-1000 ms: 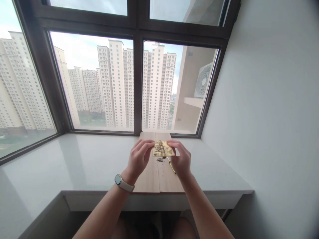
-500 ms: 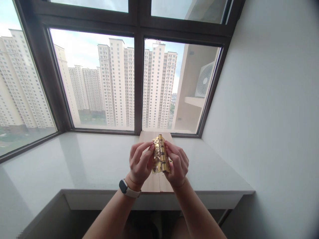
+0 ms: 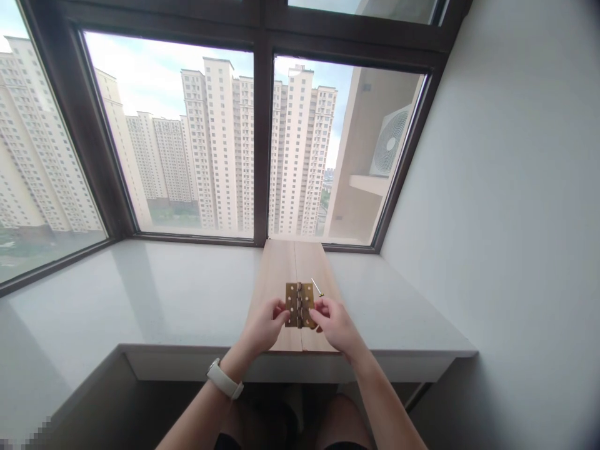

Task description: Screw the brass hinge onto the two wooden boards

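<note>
A brass-coloured door hinge (image 3: 299, 305) is spread nearly flat, its knuckle running down the middle and screw holes in both leaves. My left hand (image 3: 268, 322) pinches the left leaf by its edge. On the opposite side my right hand (image 3: 334, 320) grips the right leaf between thumb and fingers. Beneath the hinge lie two pale wooden boards (image 3: 281, 265), side by side with a thin seam between them. Just beyond my right hand, a screwdriver (image 3: 317, 287) with a thin metal shaft and a small yellow-and-dark handle rests on the right board.
The boards lie on a white windowsill counter (image 3: 197, 300) whose front edge runs below my hands. A dark-framed window (image 3: 260, 144) rises behind it. At the right stands a white wall (image 3: 492, 187). My knees (image 3: 344, 419) are under the counter.
The hinge has come lower and its leaves now lie flatter, facing me. Both hands have moved down with it, and the screwdriver and more of the boards now show.
</note>
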`<state>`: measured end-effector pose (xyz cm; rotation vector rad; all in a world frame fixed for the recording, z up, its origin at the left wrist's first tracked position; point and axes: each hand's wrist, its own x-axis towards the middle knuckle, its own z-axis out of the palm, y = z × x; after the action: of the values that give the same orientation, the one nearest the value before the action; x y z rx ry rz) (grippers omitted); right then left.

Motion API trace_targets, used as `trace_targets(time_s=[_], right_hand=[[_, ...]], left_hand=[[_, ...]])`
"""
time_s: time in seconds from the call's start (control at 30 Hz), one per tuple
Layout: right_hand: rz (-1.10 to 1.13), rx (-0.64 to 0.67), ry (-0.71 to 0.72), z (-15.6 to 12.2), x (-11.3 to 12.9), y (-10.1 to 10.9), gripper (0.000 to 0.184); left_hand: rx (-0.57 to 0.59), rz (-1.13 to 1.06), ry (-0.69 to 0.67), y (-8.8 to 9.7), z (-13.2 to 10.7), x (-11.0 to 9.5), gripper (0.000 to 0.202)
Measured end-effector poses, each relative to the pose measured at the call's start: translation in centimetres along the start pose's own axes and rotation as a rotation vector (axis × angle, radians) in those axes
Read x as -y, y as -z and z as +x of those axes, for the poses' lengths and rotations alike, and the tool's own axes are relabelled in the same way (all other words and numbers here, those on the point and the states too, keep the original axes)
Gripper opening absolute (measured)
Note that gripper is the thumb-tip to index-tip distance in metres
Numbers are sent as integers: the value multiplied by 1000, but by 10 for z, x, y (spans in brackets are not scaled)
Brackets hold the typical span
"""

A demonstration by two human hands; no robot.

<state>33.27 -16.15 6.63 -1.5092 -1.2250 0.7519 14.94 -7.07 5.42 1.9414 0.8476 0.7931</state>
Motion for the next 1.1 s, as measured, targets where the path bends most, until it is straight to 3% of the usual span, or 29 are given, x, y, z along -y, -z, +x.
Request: trace_targets(time_s=[0.1, 0.2, 0.4, 0.63, 0.93, 1.1], right_hand=[[-8, -63, -218, -6, -56, -18, 18], [-40, -109, -253, -4, -80, -25, 11], [-155, -96, -349, 25, -75, -18, 13], [-229, -170, -418, 52, -77, -21, 17], [-389, -195, -281, 53, -76, -20, 15], [-560, -136, -150, 47, -74, -16, 19]], left_hand=[[61, 61, 167, -30, -7, 43, 15], [49, 115, 217, -44, -5, 60, 16], [12, 217, 225, -46, 27, 56, 9], [-62, 286, 183, -50, 50, 63, 12], [-74, 309, 141, -52, 55, 69, 16], [-9, 263, 108, -48, 47, 63, 25]])
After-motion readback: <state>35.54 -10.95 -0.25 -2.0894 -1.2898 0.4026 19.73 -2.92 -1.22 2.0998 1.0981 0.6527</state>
